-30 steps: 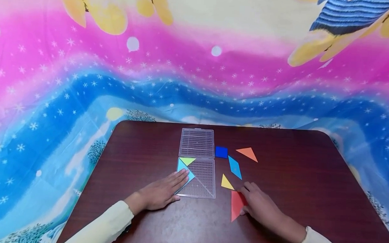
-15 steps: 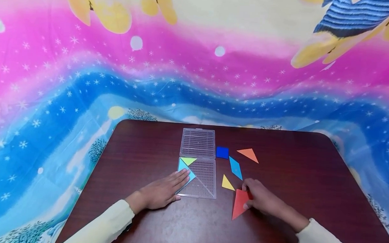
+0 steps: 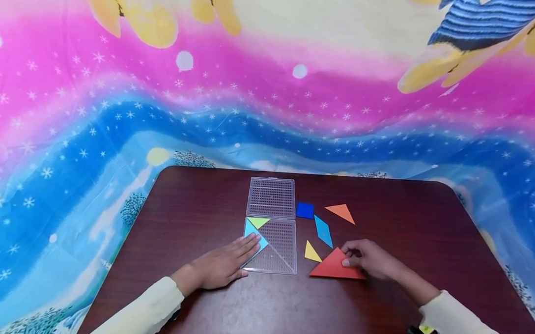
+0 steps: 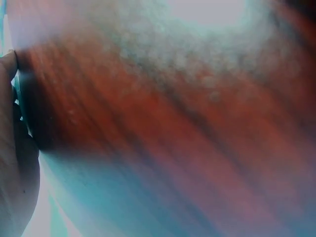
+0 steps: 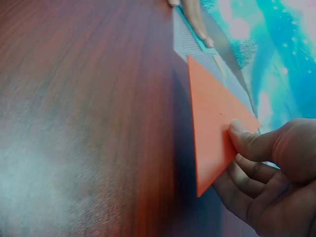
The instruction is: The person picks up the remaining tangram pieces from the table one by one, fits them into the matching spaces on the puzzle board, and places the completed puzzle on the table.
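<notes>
**The red triangle (image 3: pixel 332 267) stood tilted above the desk (image 3: pixel 195 199) in a one-sided pinch**

The red triangle was near the person's right, tipped up on the near side of the loose pieces; whether its long lower edge touched the wood could not be told. The right hand (image 3: pixel 370 259) pinched it along one sloping side, thumb on the face and fingers curled behind, a grip that probably served to leave most of the flat piece uncovered.

Just beyond lay the yellow triangle (image 3: pixel 310 252) and light blue parallelogram (image 3: pixel 323 231), then the dark blue square (image 3: pixel 305 210) and orange triangle (image 3: pixel 343 213), apparently spread out so that each could be picked singly.

Further left, the clear case (image 3: pixel 283 234) lay opened flat. In its nearer half, a light blue triangle (image 3: pixel 250 229) and a green triangle (image 3: pixel 257 222) sat side by side. The left hand (image 3: pixel 222 263) gripped nothing: its fingers rested outstretched over the light blue triangle, likely to steady it. Behind everything hung a printed cloth (image 3: pixel 270 88).
</notes>
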Tool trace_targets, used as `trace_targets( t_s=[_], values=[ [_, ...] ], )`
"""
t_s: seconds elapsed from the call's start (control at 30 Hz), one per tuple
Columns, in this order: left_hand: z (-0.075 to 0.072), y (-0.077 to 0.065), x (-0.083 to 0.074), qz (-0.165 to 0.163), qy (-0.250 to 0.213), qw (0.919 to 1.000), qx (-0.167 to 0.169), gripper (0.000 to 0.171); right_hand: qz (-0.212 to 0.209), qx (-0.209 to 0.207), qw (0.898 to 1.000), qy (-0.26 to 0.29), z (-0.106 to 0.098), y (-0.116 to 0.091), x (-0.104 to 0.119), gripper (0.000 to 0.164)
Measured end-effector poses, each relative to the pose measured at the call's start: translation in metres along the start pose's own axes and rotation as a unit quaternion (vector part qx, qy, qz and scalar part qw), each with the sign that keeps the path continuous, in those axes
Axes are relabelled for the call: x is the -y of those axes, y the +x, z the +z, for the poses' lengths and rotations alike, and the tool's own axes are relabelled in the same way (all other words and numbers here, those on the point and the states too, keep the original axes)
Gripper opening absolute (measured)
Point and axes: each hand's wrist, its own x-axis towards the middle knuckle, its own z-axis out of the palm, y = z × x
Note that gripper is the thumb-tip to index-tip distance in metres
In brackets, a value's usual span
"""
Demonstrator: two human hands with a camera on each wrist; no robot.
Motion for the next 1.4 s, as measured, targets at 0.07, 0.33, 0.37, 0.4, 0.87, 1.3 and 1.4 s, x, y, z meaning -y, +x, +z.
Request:
trace_targets(
  t_s=[0.07, 0.33, 0.37, 0.4, 0.87, 1.3, 1.4],
  values=[
    [-0.001, 0.000, 0.000, 0.000, 0.003, 1.0000, -0.001, 0.068, 0.005, -0.007, 1.000, 0.012, -0.003, 0.001, 0.002, 0.014],
    [-0.005, 0.001, 0.000, -0.002, 0.012, 0.9999, 0.003, 0.068, 0.070, -0.065, 0.990, 0.106, -0.003, 0.009, 0.012, 0.032],
    [-0.006, 0.001, 0.000, -0.002, 0.011, 0.9999, 0.005, 0.068, 0.074, -0.069, 0.988, 0.116, -0.003, 0.010, 0.013, 0.032],
    [-0.007, 0.001, 0.000, -0.002, 0.010, 0.9999, 0.007, 0.068, 0.076, -0.070, 0.987, 0.126, -0.003, 0.011, 0.014, 0.033],
    [-0.009, -0.002, -0.003, -0.004, 0.006, 0.9999, 0.010, 0.069, 0.068, -0.067, 0.983, 0.155, -0.003, 0.024, 0.028, 0.041],
    [-0.007, 0.000, -0.006, -0.013, -0.002, 0.9998, 0.015, 0.070, 0.092, -0.061, 0.982, 0.155, -0.005, 0.035, 0.041, 0.041],
    [-0.006, 0.001, -0.007, -0.004, 0.003, 0.9999, 0.009, 0.069, 0.095, -0.065, 0.981, 0.155, -0.004, 0.035, 0.044, 0.039]
  ],
)
